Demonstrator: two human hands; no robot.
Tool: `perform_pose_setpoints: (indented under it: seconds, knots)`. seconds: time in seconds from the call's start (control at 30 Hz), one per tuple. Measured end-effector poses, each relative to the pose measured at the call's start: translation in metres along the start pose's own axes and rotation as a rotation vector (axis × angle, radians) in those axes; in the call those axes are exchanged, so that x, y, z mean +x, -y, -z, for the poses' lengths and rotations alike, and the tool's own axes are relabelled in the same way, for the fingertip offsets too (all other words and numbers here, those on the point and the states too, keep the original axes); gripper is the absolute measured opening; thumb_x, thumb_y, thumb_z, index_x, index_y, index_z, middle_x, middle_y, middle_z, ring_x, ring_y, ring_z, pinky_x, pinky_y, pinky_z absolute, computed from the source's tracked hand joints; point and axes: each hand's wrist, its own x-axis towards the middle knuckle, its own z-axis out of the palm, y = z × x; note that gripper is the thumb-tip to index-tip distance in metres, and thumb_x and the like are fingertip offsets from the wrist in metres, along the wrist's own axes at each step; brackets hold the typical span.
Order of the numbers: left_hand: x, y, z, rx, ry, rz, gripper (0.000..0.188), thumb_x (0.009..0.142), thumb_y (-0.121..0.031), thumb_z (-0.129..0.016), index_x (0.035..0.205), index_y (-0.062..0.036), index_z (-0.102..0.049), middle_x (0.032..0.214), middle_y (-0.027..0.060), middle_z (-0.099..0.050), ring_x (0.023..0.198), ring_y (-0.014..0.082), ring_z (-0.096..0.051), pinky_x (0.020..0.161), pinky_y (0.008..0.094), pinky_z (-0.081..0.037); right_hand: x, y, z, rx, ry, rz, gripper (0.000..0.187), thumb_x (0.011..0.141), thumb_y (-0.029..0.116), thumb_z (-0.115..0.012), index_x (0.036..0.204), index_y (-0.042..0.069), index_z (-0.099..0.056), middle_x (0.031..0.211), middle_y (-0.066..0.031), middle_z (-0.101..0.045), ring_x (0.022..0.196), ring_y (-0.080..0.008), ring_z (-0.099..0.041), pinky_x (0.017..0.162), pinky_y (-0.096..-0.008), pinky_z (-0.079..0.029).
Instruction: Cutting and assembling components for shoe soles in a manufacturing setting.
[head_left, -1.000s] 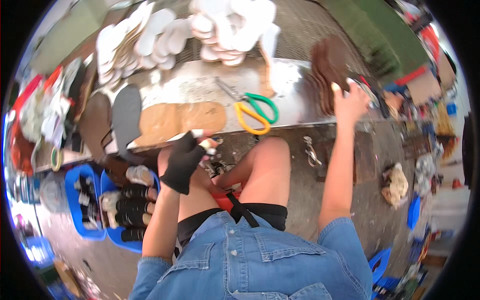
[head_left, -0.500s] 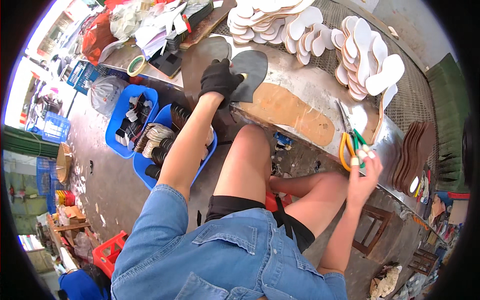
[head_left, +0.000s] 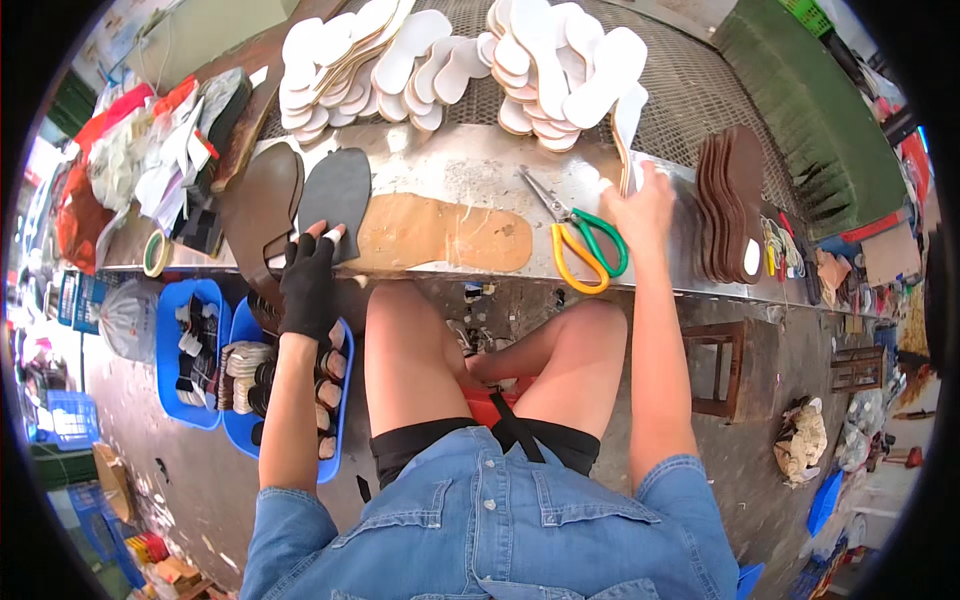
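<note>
My left hand [head_left: 309, 287], in a black glove with bare fingertips, lies at the lower edge of a dark grey sole-shaped sheet [head_left: 336, 190]. Its fingers are spread, the thumb pointing right. Left of that sheet rests a brown sole-shaped piece [head_left: 262, 195], partly under the glove. My bare right hand [head_left: 643, 212], with pale covers on its fingertips, is open around the lower end of a white insole [head_left: 629, 120] that hangs off a pile; any contact is unclear. Scissors [head_left: 577, 235] with one yellow and one green handle lie just left of it. A tan insole-shaped template [head_left: 445, 235] lies between my hands.
Piles of white insoles [head_left: 560, 70] cover the mesh at the back of the metal bench [head_left: 480, 155]. Stacked brown insoles [head_left: 728, 205] stand at the right. Blue bins [head_left: 190, 405] with shoe parts sit on the floor at left. A tape roll [head_left: 157, 255] lies at the bench's left.
The view has swung to the right. My left hand has drawn back to the grey sheet's lower edge. My right hand has moved from beside the scissor handles up to the white insole.
</note>
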Motion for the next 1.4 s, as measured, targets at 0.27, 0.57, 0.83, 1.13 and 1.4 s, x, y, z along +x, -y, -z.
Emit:
perform_pose_setpoints:
  seconds: [0.27, 0.57, 0.83, 1.13, 1.4]
  knots:
    - [-0.013, 0.022, 0.014, -0.170, -0.014, -0.006, 0.046, 0.063, -0.001, -0.065, 0.108, -0.0127, -0.063, 0.110, 0.0063, -0.059, 0.100, 0.0283, -0.056, 0.085, 0.0346, -0.045, -0.007, -0.022, 0.029, 0.073, 0.125, -0.217, 0.033, 0.075, 0.013, -0.055, 0.106, 0.004, -0.056, 0.086, -0.0217, -0.063, 0.083, -0.0407, -0.061, 0.074, -0.0465, -0.048]
    - [-0.001, 0.019, 0.012, -0.446, -0.281, -0.011, 0.028, 0.068, 0.001, -0.060, 0.092, -0.0115, -0.069, 0.092, 0.0035, -0.065, 0.084, 0.0245, -0.057, 0.074, 0.0318, -0.046, -0.048, 0.047, 0.053, 0.167, 0.234, 0.157, 0.024, 0.079, 0.010, -0.058, 0.100, -0.003, -0.056, 0.087, -0.0148, -0.058, 0.094, -0.0296, -0.057, 0.078, -0.0400, -0.046]
    - [-0.048, -0.069, 0.026, -0.496, 0.034, -0.321, 0.030, 0.067, -0.002, -0.063, 0.095, -0.0118, -0.067, 0.099, 0.0048, -0.063, 0.099, 0.0305, -0.054, 0.089, 0.0404, -0.041, -0.143, 0.152, 0.004, 1.525, 1.145, -0.957, 0.040, 0.090, 0.032, -0.054, 0.110, -0.002, -0.055, 0.100, -0.0089, -0.062, 0.087, -0.0161, -0.061, 0.073, -0.0279, -0.048]
    - [-0.024, -0.072, 0.026, -1.746, 0.368, 0.811, 0.019, 0.084, -0.014, -0.062, 0.099, -0.0023, -0.060, 0.085, 0.0024, -0.060, 0.077, 0.0090, -0.057, 0.068, 0.0232, -0.044, -0.131, 0.118, 0.045, 1.436, 0.994, -0.404, 0.025, 0.080, 0.005, -0.063, 0.103, -0.003, -0.059, 0.095, -0.0078, -0.064, 0.087, -0.0121, -0.060, 0.074, -0.0259, -0.050]
    - [-0.012, -0.144, 0.025, -1.595, 0.114, 0.481, 0.023, 0.075, -0.005, -0.069, 0.093, -0.0032, -0.053, 0.084, 0.0009, -0.057, 0.076, 0.0078, -0.051, 0.070, 0.0225, -0.044, -0.111, 0.130, 0.092, 0.855, 0.257, 0.001, 0.027, 0.073, -0.001, -0.067, 0.100, 0.000, -0.059, 0.091, -0.0086, -0.058, 0.080, -0.0167, -0.058, 0.069, -0.0255, -0.047]
